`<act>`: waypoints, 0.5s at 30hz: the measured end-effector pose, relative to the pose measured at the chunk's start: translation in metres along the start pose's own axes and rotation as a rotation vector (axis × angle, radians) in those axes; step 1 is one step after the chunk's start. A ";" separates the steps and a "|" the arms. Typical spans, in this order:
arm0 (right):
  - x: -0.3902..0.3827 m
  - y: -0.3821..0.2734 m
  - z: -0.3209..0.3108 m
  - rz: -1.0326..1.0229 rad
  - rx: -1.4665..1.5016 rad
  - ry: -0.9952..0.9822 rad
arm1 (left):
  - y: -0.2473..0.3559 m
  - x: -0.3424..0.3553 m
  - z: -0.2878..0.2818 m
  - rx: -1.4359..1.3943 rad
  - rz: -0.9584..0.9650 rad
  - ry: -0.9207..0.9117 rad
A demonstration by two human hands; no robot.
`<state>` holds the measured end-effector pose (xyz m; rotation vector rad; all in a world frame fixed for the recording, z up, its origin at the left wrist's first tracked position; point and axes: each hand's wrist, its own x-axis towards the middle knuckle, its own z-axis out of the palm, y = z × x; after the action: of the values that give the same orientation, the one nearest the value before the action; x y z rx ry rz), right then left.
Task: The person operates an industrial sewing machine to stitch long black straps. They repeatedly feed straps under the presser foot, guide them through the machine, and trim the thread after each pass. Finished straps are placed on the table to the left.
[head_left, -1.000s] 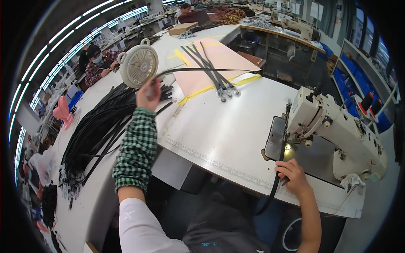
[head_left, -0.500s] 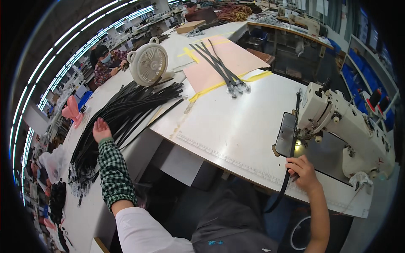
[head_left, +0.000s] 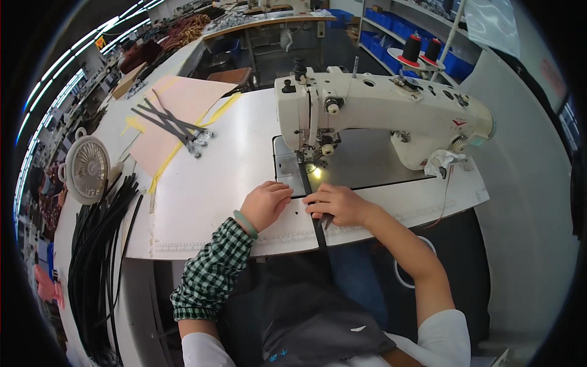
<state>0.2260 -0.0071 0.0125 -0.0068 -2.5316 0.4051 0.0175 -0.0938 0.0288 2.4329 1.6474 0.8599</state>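
Observation:
A long black strap (head_left: 320,235) runs from under the needle area of the white sewing machine (head_left: 373,101) down over the table's front edge. My right hand (head_left: 337,205) pinches it just in front of the needle plate. A small dark pointed tool (head_left: 326,221), perhaps snips, is tucked under the fingers of that hand. To the strap's left, my left hand (head_left: 264,205) is at the metal plate (head_left: 287,165), its fingers loosely bent and thumb apart, with nothing visible in them. The machine's lamp (head_left: 317,173) glows by the needle.
A pile of black straps (head_left: 92,263) lies at the left, beside a round white fan (head_left: 87,168). Several straps with clear-wrapped ends (head_left: 177,125) cross on a pink sheet (head_left: 211,92). Thread spools (head_left: 413,48) stand behind the machine; a white cloth (head_left: 441,162) is at its right.
My left hand has moved from above the strap pile to the machine's plate. My right hand still holds the strap near the needle. The view has swung right.

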 end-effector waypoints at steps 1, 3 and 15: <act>-0.001 0.000 0.000 -0.007 -0.004 0.009 | 0.000 0.009 0.010 0.020 0.023 -0.002; -0.002 0.001 -0.001 -0.031 -0.009 0.023 | 0.000 0.022 0.023 0.051 0.034 0.036; -0.004 0.000 0.003 -0.012 -0.008 0.000 | -0.014 0.030 0.033 0.033 0.067 0.100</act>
<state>0.2275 -0.0086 0.0084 0.0048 -2.5320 0.3908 0.0297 -0.0534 0.0077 2.5193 1.6334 0.9860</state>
